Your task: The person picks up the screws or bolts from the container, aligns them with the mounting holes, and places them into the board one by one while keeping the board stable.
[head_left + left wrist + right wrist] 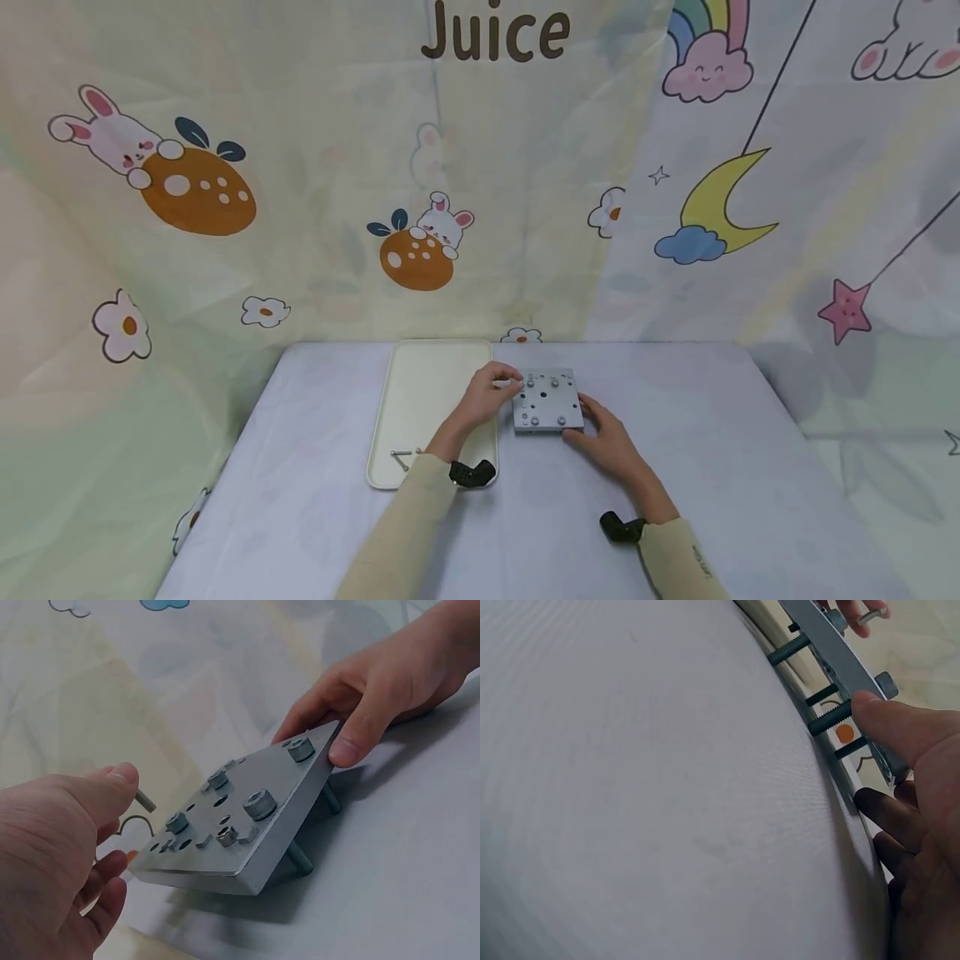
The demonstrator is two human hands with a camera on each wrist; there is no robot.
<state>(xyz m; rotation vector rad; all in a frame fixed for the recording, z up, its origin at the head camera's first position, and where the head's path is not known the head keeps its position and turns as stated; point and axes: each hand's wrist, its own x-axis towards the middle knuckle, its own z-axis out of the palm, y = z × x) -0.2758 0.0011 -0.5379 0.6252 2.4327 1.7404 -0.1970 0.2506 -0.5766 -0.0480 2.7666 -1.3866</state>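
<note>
A silver metal plate (549, 407) with drilled holes and several socket head screws (260, 803) stands on the table. Threaded screw ends (789, 649) stick out below it, down to the tablecloth. My right hand (609, 443) grips the plate at its near right corner, thumb (900, 727) on the front edge and fingers along the right side. Over the plate's far left corner, my left hand (480, 400) pinches a small screw (145, 801) between thumb and index finger, its threaded end showing. A smaller screw (226, 836) sits in the plate near its front left.
To the left of the plate lies a cream tray (397, 400), its right rim close to the plate. A few loose screws (401, 455) lie near its front, beside my left wrist. White cloth covers the table (675, 400); a printed curtain (315, 208) hangs behind.
</note>
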